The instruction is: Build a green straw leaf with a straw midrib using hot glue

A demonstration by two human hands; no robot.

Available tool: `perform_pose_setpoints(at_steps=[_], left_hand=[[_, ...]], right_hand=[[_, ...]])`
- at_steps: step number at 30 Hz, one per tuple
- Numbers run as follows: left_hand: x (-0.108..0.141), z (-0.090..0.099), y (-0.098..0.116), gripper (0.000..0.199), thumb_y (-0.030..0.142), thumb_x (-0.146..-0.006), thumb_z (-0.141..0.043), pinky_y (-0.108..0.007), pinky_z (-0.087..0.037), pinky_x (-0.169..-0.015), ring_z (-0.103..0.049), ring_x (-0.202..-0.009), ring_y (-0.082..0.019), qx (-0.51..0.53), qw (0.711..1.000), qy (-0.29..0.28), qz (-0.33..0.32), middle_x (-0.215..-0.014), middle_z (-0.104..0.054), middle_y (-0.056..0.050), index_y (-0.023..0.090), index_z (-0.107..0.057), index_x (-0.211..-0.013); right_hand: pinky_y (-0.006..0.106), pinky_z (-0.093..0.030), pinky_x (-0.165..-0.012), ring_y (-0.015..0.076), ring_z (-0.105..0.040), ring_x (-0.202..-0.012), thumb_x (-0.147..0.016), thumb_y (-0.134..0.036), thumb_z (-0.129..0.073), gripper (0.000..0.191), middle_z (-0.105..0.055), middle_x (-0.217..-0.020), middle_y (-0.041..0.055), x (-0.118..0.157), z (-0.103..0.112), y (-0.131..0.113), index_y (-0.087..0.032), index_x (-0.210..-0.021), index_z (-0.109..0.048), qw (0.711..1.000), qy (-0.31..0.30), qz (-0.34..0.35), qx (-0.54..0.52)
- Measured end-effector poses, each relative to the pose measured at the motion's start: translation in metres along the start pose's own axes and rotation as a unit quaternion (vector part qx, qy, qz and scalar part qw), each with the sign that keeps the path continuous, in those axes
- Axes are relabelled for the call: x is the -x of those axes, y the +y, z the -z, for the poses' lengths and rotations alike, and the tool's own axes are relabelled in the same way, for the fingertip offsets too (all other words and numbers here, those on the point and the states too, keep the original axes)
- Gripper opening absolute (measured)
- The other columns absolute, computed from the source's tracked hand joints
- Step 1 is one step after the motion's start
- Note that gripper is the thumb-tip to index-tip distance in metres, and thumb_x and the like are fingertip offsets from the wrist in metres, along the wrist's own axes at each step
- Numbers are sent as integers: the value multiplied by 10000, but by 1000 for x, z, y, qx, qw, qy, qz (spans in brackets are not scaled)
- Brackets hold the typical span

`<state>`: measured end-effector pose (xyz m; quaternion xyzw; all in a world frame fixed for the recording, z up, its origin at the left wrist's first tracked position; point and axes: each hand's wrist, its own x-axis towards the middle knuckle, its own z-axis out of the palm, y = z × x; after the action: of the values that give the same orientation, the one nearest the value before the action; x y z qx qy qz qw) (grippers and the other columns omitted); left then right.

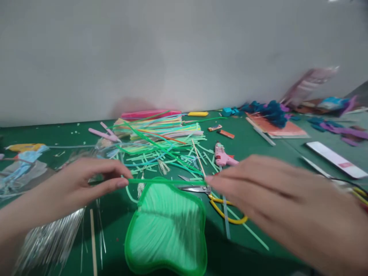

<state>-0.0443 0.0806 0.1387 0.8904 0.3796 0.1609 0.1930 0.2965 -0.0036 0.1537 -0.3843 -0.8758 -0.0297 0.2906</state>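
Note:
A thin green strip is stretched level between my two hands. Its left end is pinched by the thumb and fingers of my left hand. At the other end my right hand, blurred, has its fingers closed on the strip. Just below the strip lies a light green, wavy-edged piece with a darker green rim. Scissors with yellow handles rest beside it, their blades near the strip. A thin wooden stick reaches up from the right fingertips; whether they hold it is unclear.
Cut coloured strips are heaped at the back. A pink glue gun and lighters lie to the right. Thin metal wires lie front left, and a white case far right. A wall stands behind.

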Motion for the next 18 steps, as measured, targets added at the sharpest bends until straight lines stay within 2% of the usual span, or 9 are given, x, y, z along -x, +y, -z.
perform_pose_setpoints(at_steps=[1,3,6,8,12,18], left_hand=[[7,-3,-5,182,451,-897,-561,-184,-507,-586,-675,-730,-123,-16,1000,0,4,-869,-739,78,344,-709,-905],[21,-12,-15,190,439,-913,-538,-209,-522,-693,-672,-812,-141,-42,999,1,17,-909,-734,76,348,-705,-907],[42,-30,-29,191,421,-924,-515,-263,-499,-852,-648,-934,-171,-71,997,25,31,-967,-718,66,369,-695,-962],[55,-42,-35,198,387,-926,-508,-297,-474,-915,-626,-1002,-186,-81,995,36,44,-1007,-705,61,397,-682,-1020],[73,-62,-39,242,337,-913,-516,-336,-457,-960,-579,-1115,-212,-65,995,48,53,-1077,-683,55,439,-653,-1085],[70,-79,-44,200,337,-899,-542,-364,-463,-936,-577,-1090,-233,-44,997,42,39,-1031,-691,32,411,-669,-1035]], right_hand=[[348,-522,-729,194,-647,-829,-980,-189,-494,233,-735,-934,41,7,-13,-6,-238,-1103,-687,1000,-22,12,-7],[325,-526,-673,171,-632,-741,-952,-137,-543,182,-722,-867,42,20,-39,-20,-181,-1065,-679,999,-27,3,-19],[295,-540,-673,155,-635,-737,-927,-139,-594,145,-713,-867,28,34,-73,-37,-183,-1042,-671,991,-10,-80,-107],[303,-547,-674,165,-642,-755,-917,-143,-602,162,-721,-892,30,41,-86,-45,-195,-1054,-670,983,-11,-121,-140],[320,-554,-672,181,-643,-760,-893,-135,-618,181,-732,-883,30,55,-96,-51,-215,-1048,-668,970,-23,-165,-176],[342,-547,-743,185,-640,-821,-877,-106,-635,175,-712,-886,30,65,-104,-51,-233,-986,-684,956,-13,-219,-196]])
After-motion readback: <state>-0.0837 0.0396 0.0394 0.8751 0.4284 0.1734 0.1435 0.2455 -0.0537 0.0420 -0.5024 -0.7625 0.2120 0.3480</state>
